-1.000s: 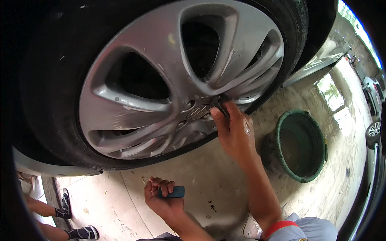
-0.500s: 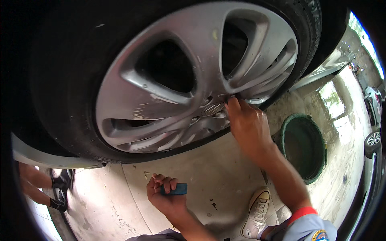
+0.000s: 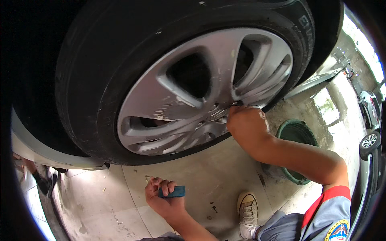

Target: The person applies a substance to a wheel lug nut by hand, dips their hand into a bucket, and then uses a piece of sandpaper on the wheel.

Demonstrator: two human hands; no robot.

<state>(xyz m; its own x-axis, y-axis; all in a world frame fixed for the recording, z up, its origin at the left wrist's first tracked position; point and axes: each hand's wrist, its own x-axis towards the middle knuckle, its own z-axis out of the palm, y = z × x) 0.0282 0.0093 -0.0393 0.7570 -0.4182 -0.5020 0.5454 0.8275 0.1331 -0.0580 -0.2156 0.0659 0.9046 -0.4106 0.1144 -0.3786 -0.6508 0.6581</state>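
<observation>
- The silver wheel (image 3: 224, 60), inside its black tyre (image 3: 92, 96), fills the view around 12 o'clock. It should be heavy and rigid, with a hard, smooth face already scuffed; the spoke edges look like its best handholds.
- The right hand (image 3: 250, 129) lies near 3 o'clock, up against the wheel just beside the oval centre cap (image 3: 216, 115). Its fingers bend in toward the metal, but the back of the hand hides their tips, so I cannot tell whether they pinch anything.
- The left hand (image 3: 164, 197), toward 7 o'clock, is apart from the wheel. Its fingers curl closed around one end of a blue block (image 3: 177, 191), whose other end juts toward 3 o'clock.
- That block looks light and fairly stiff, perhaps slick if wet; its long sides offer the surest grip.
- A green bucket (image 3: 297, 132) stands on the floor (image 3: 197, 176) between 3 and 4 o'clock, its mouth partly covered by the right forearm. Its inside is dim, and I cannot tell what it holds.
</observation>
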